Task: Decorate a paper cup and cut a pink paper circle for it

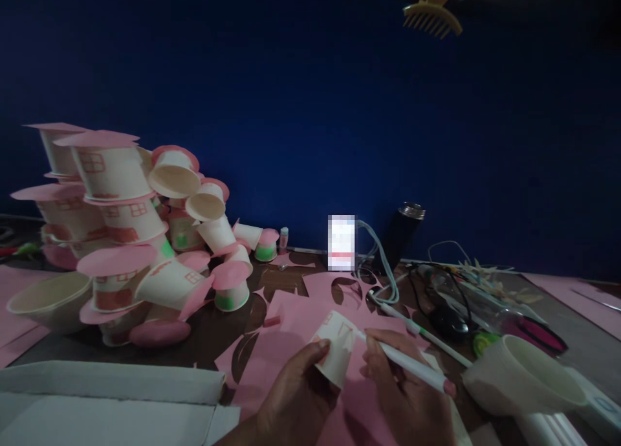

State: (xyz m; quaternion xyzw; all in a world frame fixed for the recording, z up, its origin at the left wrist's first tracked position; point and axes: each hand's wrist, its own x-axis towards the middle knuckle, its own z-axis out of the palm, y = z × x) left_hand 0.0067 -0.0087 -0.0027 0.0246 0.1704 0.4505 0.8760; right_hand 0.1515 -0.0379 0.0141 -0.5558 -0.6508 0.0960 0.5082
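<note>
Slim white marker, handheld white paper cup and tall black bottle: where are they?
Slim white marker [416, 368], head view: middle of its barrel.
Handheld white paper cup [340, 350], head view: its side wall.
Tall black bottle [400, 232], head view: its upper body.

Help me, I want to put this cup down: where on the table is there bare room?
The pink sheet looks bare between the small red piece and the held cup; so does the grey tabletop between the magenta item and far-right pink paper. It is crowded at left with stacked cups, and around the black mouse at right.
</note>
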